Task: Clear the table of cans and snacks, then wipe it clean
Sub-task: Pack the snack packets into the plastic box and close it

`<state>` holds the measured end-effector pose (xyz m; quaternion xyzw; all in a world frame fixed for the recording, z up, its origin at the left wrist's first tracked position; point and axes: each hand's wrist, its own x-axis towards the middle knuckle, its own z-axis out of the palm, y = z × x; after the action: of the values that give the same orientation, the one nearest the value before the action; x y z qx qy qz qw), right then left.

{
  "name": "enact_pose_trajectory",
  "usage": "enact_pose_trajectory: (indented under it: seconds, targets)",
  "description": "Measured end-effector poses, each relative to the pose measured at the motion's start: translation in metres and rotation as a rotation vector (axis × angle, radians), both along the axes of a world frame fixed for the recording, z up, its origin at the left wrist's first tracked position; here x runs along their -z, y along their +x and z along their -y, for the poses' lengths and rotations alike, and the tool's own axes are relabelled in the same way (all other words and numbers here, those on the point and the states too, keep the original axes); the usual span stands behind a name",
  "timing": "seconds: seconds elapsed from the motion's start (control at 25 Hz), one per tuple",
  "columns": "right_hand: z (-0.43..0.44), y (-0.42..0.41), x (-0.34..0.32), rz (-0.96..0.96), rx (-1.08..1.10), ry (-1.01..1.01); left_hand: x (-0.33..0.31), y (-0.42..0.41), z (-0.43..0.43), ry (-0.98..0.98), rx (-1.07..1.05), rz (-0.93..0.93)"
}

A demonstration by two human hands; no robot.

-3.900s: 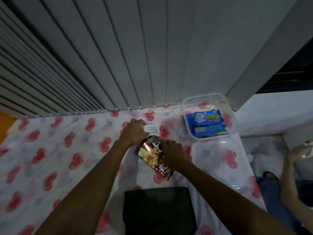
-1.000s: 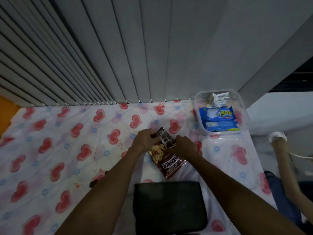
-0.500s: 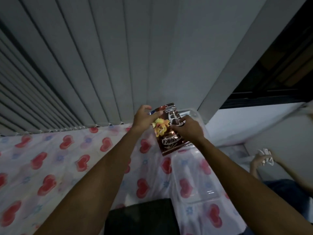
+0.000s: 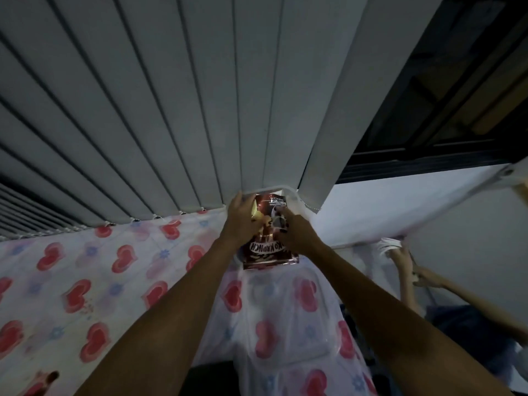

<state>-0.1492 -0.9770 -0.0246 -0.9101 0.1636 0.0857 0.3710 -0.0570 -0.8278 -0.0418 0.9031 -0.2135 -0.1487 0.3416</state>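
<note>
A brown foil snack packet [image 4: 267,250] with white lettering is held upright between both hands at the table's far right corner. My left hand [image 4: 239,221] grips its left edge, and my right hand [image 4: 294,231] grips its right side. The packet's top reaches into a clear plastic container [image 4: 291,192], whose rim shows just behind it against the blinds. The table [image 4: 114,281] wears a white cloth with red hearts.
A clear plastic lid [image 4: 285,315] lies on the cloth below the packet. Grey vertical blinds [image 4: 171,110] close off the far side. Another person's hands [image 4: 405,258] hold something white at the right. A dark object [image 4: 208,378] sits at the near edge, and a small brown scrap [image 4: 48,377] lies low left.
Both hands lifted the packet off the cloth and carried it up and right to the clear container. The camera tilted upward, so the container's contents are hidden.
</note>
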Motion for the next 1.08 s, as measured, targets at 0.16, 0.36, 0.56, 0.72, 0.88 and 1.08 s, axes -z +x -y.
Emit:
enact_pose_trajectory:
  seconds: [0.16,0.36,0.56,0.72,0.88,1.08]
  targets:
    - [-0.002,-0.005,0.029,-0.012,-0.160,-0.152,0.019,-0.023,-0.003,0.275,0.189,0.315]
    - [0.006,-0.010,0.061,-0.002,-0.219,-0.384,0.038,-0.027,-0.001,0.530,0.229,0.317]
    - [0.005,0.005,0.093,-0.092,-0.254,-0.366,0.045,-0.024,0.002,0.609,0.249,0.346]
    - [0.002,0.003,0.077,-0.117,-0.212,-0.381,0.040,-0.021,0.003,0.599,0.274,0.293]
    - [-0.002,-0.015,0.028,-0.001,-0.093,-0.374,0.017,-0.020,-0.004,0.450,0.242,0.225]
    - [-0.008,-0.087,0.002,0.169,0.293,-0.333,0.007,-0.063,-0.046,0.150,0.111,0.368]
